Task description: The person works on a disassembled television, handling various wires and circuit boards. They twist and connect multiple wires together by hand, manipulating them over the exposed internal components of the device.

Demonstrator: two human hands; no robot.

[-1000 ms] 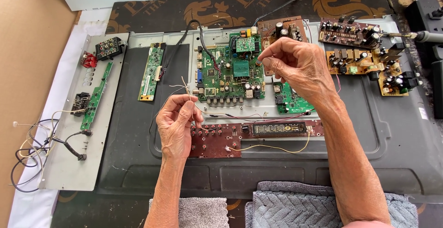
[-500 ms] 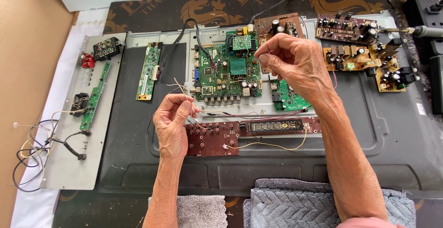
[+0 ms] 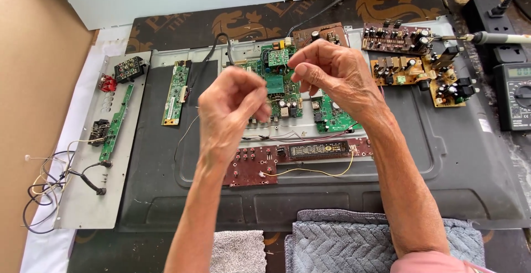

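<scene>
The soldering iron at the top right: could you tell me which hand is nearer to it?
Right. The right hand is raised left of the soldering iron, above the green boards; the left hand is farther left still.

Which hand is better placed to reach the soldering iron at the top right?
Probably the right hand: it is raised nearer the soldering iron, while the left hand is farther off, over the green circuit board.

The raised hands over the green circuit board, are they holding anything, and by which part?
Cannot be told: left hand and right hand pinch fingertips shut, but no held thing shows.
</scene>
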